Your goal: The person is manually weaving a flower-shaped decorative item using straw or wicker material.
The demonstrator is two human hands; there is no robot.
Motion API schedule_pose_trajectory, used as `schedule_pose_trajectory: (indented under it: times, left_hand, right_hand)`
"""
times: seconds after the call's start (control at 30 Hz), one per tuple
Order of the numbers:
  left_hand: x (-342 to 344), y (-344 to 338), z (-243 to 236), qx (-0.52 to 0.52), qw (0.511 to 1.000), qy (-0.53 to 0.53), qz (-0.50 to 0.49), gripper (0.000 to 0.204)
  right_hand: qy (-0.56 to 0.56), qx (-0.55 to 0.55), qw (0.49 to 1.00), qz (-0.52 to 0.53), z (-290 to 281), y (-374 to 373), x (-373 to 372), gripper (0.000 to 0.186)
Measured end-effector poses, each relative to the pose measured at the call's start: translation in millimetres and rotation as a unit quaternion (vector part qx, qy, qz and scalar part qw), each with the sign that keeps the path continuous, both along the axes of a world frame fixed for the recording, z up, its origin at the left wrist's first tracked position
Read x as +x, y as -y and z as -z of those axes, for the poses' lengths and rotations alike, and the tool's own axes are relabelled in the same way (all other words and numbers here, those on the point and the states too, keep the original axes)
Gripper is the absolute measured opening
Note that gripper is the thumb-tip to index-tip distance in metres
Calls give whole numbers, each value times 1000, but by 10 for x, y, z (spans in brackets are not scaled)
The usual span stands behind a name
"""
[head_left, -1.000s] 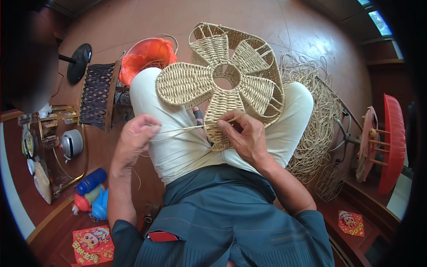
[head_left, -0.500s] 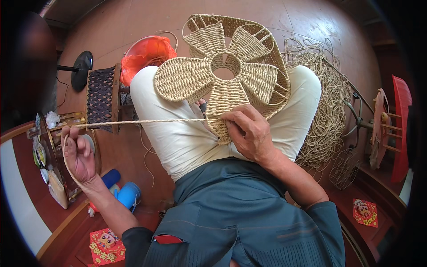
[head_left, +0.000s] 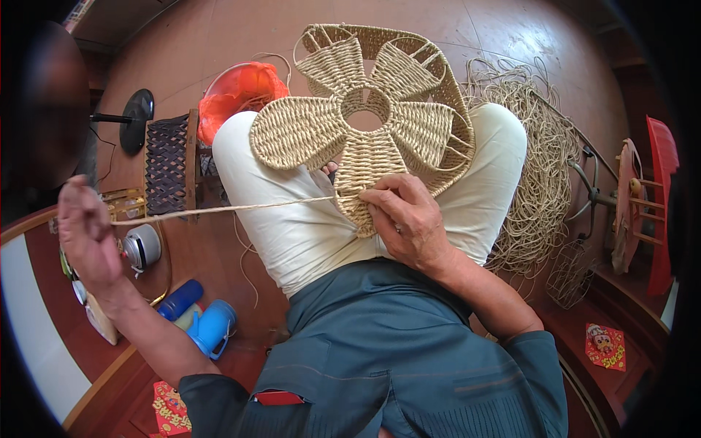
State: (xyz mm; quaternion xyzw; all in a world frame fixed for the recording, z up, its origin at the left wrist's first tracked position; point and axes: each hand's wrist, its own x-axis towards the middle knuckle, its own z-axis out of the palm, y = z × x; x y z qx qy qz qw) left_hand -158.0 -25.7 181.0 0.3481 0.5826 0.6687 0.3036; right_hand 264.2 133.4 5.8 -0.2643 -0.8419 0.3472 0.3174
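A woven straw-cord piece with flower-like petals [head_left: 292, 133] round an open ring lies across my knees, with a curved woven side wall along its far right edge. My right hand [head_left: 410, 223] is closed on the near petal, thumb and fingertips pinching its weave. From that petal's left edge a pale twisted cord [head_left: 241, 207] runs taut to the left. My left hand [head_left: 91, 233], raised far out to the left and somewhat blurred, grips this cord. Part of the frame behind the far petals is unwoven, with bare rods showing.
Loose cord [head_left: 537, 168] lies heaped on the floor at right. An orange-lined bucket [head_left: 241, 98] and a woven-seat stool [head_left: 166, 160] stand at left. Nearer are a blue jug [head_left: 213, 326] and a blue bottle [head_left: 180, 298]. A red plastic stool [head_left: 661, 204] is at far right.
My left hand has moved further left and slightly up, drawing the cord out. The woven piece has shifted slightly left, while my right hand keeps its pinch on the petal.
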Motion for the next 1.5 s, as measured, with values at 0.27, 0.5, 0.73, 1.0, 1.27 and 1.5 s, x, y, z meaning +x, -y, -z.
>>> schedule_pose_trajectory:
  times: [0.27, 0.5, 0.73, 1.0, 1.27, 1.5]
  left_hand:
    - [1541, -525, 688, -264, 925, -238, 135, 10]
    - [1777, -654, 865, -284, 884, -344, 137, 11]
    - [1845, -771, 1028, -146, 806, -547, 171, 8]
    - [1903, -793, 1119, -231, 896, -349, 150, 8]
    - [1821, -934, 1113, -139, 836, -505, 162, 9]
    - [1916, -932, 1117, -116, 813, -541, 180, 12]
  right_hand:
    - [5, -52, 996, 73, -116, -75, 172, 33]
    - [56, -111, 987, 98, -219, -163, 262, 29]
    - [45, -112, 989, 90, -166, -179, 263, 29]
    - [51, -116, 988, 90, -159, -173, 281, 29]
    - [46, -100, 990, 87, -111, -179, 275, 25]
    - [43, -87, 992, 86, -111, -182, 266, 25]
